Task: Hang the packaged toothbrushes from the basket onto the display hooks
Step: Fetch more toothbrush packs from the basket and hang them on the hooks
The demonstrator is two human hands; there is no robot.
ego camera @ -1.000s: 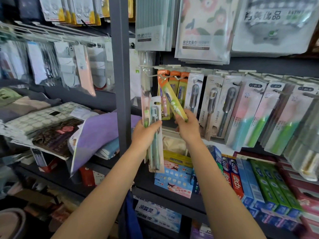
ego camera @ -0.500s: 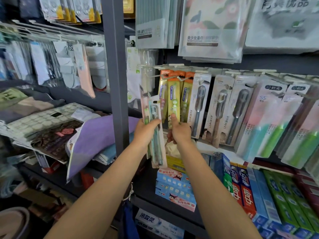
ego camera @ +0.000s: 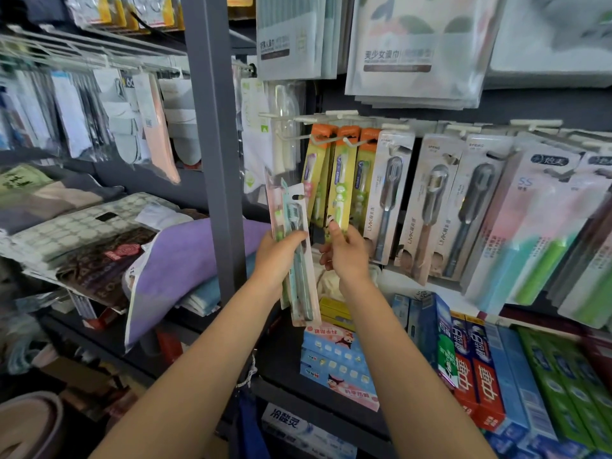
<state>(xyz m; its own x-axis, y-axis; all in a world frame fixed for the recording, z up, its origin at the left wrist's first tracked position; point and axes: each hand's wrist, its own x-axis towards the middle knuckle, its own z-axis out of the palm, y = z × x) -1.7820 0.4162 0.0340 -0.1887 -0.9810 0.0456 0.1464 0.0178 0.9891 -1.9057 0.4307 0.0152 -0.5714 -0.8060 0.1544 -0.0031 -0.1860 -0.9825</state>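
Three orange-topped toothbrush packs [ego camera: 341, 180], three grey toothbrush packs [ego camera: 427, 207], two hands [ego camera: 311, 256].
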